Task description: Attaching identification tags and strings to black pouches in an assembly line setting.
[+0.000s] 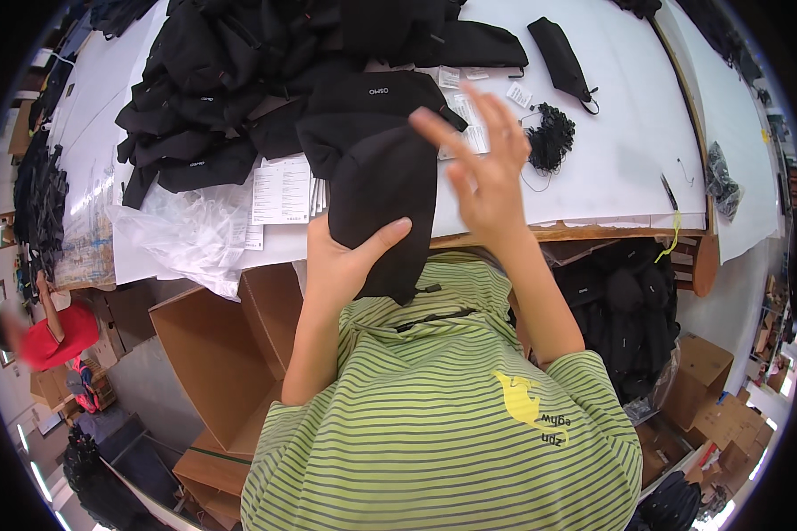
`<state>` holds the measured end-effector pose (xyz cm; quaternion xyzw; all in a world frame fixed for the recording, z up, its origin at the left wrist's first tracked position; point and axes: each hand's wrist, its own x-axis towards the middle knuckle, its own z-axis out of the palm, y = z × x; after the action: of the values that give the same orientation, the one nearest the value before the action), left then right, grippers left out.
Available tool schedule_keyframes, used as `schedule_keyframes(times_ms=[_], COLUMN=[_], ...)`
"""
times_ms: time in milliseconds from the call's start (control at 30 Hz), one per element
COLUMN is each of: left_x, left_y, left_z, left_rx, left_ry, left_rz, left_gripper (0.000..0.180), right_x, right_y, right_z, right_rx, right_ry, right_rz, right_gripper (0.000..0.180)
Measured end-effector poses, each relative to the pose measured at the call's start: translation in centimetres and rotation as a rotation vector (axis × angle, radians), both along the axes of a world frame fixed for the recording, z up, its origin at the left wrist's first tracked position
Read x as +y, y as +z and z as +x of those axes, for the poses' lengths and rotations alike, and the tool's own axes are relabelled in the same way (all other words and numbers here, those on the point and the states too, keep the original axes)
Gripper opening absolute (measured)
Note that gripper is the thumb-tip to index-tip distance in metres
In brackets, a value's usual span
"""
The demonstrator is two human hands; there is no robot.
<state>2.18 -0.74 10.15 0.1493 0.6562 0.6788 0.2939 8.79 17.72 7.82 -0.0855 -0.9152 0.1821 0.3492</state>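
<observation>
My left hand (344,258) grips a black fabric pouch (383,199) from below, thumb pressed on its front, holding it upright at the white table's near edge. My right hand (478,168) is raised just to the right of the pouch, fingers spread apart and holding nothing. A big heap of black pouches (266,80) lies on the table (629,150) behind the held one. Paper tags and leaflets (281,190) lie under and beside the heap.
A bundle of black strings (551,137) and a single black pouch (560,55) lie on the table at right. Crumpled clear plastic (190,234) hangs at the left edge. An open cardboard box (226,354) stands below left. A person in red (49,332) stands far left.
</observation>
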Motion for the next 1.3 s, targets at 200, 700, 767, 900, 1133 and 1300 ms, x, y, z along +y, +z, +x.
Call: schedule_keyframes(times_ms=[200,700,767,900,1133,1300], left_x=[-0.3,0.9,0.7,0.9,0.3,-2.3], left_y=[-0.3,-1.7,-2.5,-2.0,-3.0,-3.6], left_z=[-0.1,-0.5,-0.7,-2.5,-4.3,-6.1], left_rx=[-0.031,-0.339,-0.275,-0.110,0.072,0.244], left_ry=[0.007,-0.033,0.061,0.095,0.139,0.244], left_rz=[-0.006,0.245,0.190,0.141,0.089,-0.017], left_gripper=[0.028,0.049,0.050,0.056,0.032,0.018], right_x=[-1.1,-5.1,-4.5,-3.7,-0.9,7.3], right_y=[1.3,1.3,0.7,0.8,1.1,1.9], right_z=[1.4,3.5,3.7,4.1,4.8,4.2], right_rx=[0.076,-0.395,-0.397,-0.445,-0.434,-0.108], right_ry=[-0.032,0.192,0.262,0.381,0.392,0.168], right_rz=[-0.140,-0.914,-0.902,-0.999,-1.046,-1.135], right_gripper=[0.041,0.078,0.075,0.068,0.058,0.052])
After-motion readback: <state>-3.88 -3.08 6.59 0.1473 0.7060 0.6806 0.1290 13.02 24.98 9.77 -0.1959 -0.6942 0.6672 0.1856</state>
